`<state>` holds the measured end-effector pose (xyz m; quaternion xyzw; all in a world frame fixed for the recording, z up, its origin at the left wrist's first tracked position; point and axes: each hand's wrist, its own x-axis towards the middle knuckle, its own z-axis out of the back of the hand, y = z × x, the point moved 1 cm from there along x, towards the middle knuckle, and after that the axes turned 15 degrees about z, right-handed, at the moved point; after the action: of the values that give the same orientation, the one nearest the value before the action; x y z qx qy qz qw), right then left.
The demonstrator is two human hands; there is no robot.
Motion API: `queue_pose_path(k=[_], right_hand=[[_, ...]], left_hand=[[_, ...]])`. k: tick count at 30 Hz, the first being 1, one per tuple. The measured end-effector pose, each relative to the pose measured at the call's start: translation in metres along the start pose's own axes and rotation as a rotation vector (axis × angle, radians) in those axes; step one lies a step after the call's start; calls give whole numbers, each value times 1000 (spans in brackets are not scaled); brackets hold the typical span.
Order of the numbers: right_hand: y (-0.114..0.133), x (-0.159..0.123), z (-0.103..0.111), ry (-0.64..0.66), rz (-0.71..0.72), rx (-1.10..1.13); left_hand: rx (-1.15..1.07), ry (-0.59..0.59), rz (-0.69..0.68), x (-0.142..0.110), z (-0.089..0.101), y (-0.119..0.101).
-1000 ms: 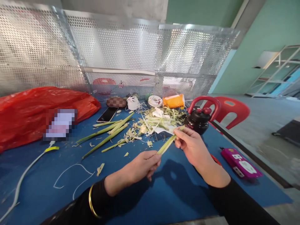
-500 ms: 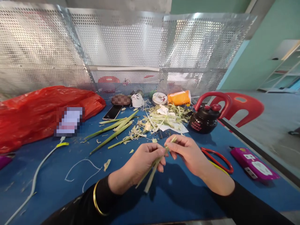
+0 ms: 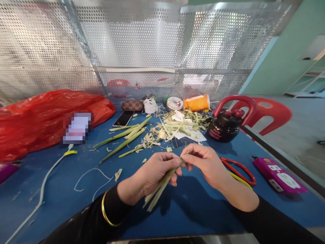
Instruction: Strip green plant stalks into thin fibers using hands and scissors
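Pinching the upper end of a bundle of pale green strips (image 3: 159,191), the right hand (image 3: 203,162) has its thumb pressed against its index finger, with the other fingers curled beneath. The left hand (image 3: 159,169) grips the same bundle lower down, thumb laid over the strips and fingers bent under them, so the loose ends slant out below the palm, above the blue table (image 3: 203,218). A gold bangle (image 3: 103,206) circles the left black sleeve.

Beyond the left hand, several green stalks (image 3: 123,145) lie side by side, their narrow ends toward the person's left. Next to them spreads a heap of shredded peelings (image 3: 169,128), with crumpled white tissue (image 3: 178,116) on top. Behind these sit a dark phone (image 3: 124,118), a checked case (image 3: 132,105), white string (image 3: 150,105), a roll of tape (image 3: 174,103) and an orange packet (image 3: 196,102). To the right stands a black pot (image 3: 223,127) with a thick red handle (its pink lettering includes "SUPPLY"), and nearer the right forearm lie a red loop (image 3: 254,179) and a purple packet (image 3: 279,176).
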<state>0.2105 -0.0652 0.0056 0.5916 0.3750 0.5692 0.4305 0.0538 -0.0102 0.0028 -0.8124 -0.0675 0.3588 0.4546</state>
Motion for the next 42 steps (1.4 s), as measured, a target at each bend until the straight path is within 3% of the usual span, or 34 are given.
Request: queue_pose_path(k=[9,15,19,34,38,42], right_hand=[[-4,-1,3,73,-9,-11],[-3,2,6,-18,-86,99],[-6,3,5,-5,-125,70],[-5,-1,1,-6,-42,-126],[-8,-2,0,-22,-43,-170],[-12,-1,4,-62,-51,-166]], left_hand=[[34,-45,82,-2,2,-2],[-80,-72,8,-1,0,-4],[-110,-91,-24,-1,-3,-3],[-29,-6,107,0,3,-2],[-124,-3,70,1,-2,1],[-229,-101,-9,1,-7,1]])
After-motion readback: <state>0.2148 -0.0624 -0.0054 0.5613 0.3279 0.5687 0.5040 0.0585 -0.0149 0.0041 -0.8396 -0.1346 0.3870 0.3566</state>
